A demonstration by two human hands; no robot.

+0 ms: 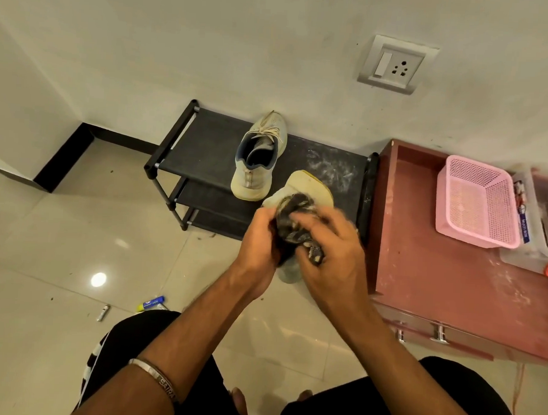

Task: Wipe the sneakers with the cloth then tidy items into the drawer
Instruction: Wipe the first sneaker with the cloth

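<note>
Black-trousered knees (150, 359) fill the bottom of the view, and both bare forearms reach forward from them over the pale tiled floor (59, 227). A metal bangle (154, 375) circles the left wrist. The left hand (258, 238) curls around one sneaker (305, 186), gripping it from the left side with its sole turned up and away, toe toward the wall. The right hand (334, 245) bunches a dark patterned cloth (297, 227) in its fingers and presses it against the shoe, so the cloth sits between the two hands, over the shoe's middle; motion blur makes the exact finger placement hard to read. The other sneaker (259, 155) stands upright on the top shelf of a black shoe rack (187, 145), just beyond and left of the held one. Right of the rack is a reddish cabinet (438, 263) with a pink basket (476, 202) on top and drawer handles (439, 333) on its front. A small tube (151, 303) lies on the floor near the left knee.
</note>
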